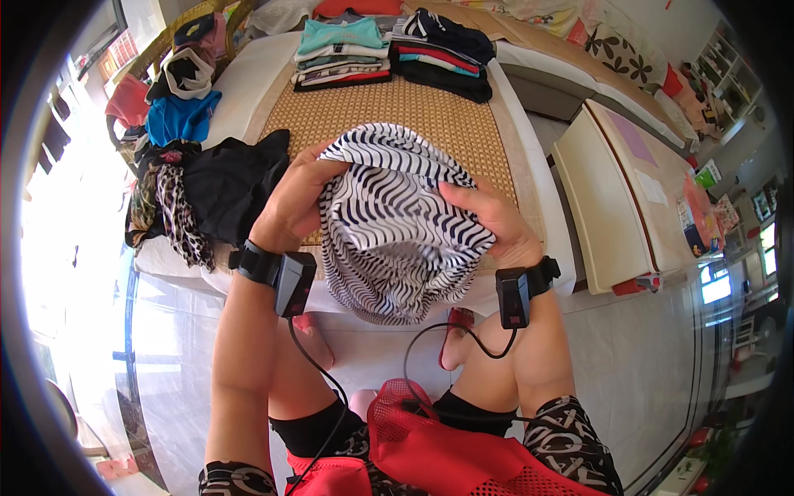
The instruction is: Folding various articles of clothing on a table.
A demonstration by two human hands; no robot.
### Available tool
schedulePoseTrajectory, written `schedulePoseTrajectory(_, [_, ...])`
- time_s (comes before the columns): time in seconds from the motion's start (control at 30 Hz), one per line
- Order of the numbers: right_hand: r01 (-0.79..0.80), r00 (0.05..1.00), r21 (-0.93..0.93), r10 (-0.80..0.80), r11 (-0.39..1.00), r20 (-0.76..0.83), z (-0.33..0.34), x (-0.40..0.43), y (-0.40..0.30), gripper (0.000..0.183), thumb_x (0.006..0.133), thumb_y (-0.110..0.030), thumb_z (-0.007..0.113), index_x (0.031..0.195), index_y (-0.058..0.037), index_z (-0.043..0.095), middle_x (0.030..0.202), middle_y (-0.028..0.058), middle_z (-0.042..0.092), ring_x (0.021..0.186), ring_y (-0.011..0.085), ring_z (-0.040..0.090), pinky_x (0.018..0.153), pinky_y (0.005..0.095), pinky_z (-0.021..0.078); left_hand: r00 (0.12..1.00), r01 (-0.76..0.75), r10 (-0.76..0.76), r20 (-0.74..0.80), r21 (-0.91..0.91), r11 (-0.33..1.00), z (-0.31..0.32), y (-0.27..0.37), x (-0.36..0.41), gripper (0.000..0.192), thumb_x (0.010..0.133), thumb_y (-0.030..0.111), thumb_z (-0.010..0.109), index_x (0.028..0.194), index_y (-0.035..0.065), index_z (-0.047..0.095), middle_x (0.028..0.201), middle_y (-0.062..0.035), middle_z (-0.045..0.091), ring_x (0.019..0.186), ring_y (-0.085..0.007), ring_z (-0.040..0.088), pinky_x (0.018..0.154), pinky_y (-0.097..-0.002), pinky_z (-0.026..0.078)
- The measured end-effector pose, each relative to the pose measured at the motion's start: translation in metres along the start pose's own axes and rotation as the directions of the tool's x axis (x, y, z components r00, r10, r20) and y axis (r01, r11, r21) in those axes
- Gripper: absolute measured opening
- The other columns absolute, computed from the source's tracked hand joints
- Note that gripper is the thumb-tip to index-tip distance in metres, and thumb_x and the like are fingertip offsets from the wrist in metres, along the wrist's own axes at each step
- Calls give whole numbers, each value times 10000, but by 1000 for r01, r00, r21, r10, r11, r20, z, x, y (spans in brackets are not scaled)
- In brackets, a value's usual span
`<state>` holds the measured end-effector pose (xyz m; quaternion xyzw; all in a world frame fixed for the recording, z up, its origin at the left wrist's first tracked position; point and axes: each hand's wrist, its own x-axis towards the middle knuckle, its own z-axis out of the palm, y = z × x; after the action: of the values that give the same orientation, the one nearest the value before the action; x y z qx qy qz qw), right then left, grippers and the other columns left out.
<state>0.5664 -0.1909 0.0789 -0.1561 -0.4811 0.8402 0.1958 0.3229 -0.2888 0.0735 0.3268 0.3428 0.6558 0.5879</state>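
Observation:
A white garment with dark wavy stripes (pixel 397 217) hangs bunched between my two hands, over the near edge of the woven mat (pixel 397 111). My left hand (pixel 304 192) grips its upper left edge, fingers partly hidden behind the cloth. On the other side my right hand (pixel 496 217) holds it, thumb on top and the other fingers out of sight. The fabric forms a rounded, open pouch, and its lower folds droop past the front of the bench. Which kind of garment it is, I cannot tell.
Two stacks of folded clothes, one topped by a turquoise piece (pixel 341 34), the other by a navy piece (pixel 450 34), stand at the mat's far end. Black clothing (pixel 236 186) and a leopard-print cloth (pixel 180 211) lie at left. A cream cabinet (pixel 611 192) stands right.

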Motion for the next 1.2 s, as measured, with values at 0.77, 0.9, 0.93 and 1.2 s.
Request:
schedulePoseTrajectory(0.77, [274, 959, -573, -260, 772, 108, 29, 23, 26, 303, 1004, -270, 637, 1087, 18, 683, 916, 11, 688, 816, 81, 598, 754, 257, 495, 986, 128, -97, 136, -245, 961, 4, -14, -1, 446, 1065, 390, 484, 1279, 14, 591, 1175, -117, 704, 1018, -222, 704, 897, -371, 589])
schedulePoseTrajectory(0.9, [376, 919, -291, -394, 880, -2, 27, 19, 18, 210, 1035, -204, 584, 1070, -27, 692, 955, -4, 695, 852, 56, 614, 756, 224, 503, 996, 90, -89, 27, -42, 995, -1, -11, -4, 436, 1025, 345, 596, 1301, 8, 570, 1213, -99, 683, 1055, -191, 682, 913, -346, 569])
schedulePoseTrajectory(0.93, [389, 915, -170, -401, 905, -39, 25, 15, 13, 206, 1038, -212, 582, 1055, -37, 689, 952, -9, 690, 849, 56, 614, 754, 224, 504, 993, 102, -106, 56, 63, 993, -3, -10, -6, 497, 998, 358, 637, 1326, -5, 548, 1228, -98, 672, 1077, -188, 668, 934, -342, 555])
schedulePoseTrajectory(1.2, [506, 862, 243, -492, 827, -122, 3, 11, -3, 245, 1052, -325, 538, 1083, -108, 647, 896, 69, 727, 571, 150, 648, 527, 268, 535, 941, 153, -256, 221, 396, 905, -15, 6, -12, 682, 741, 227, 907, 1275, -61, 596, 1155, -85, 702, 1020, -172, 659, 955, -314, 506])
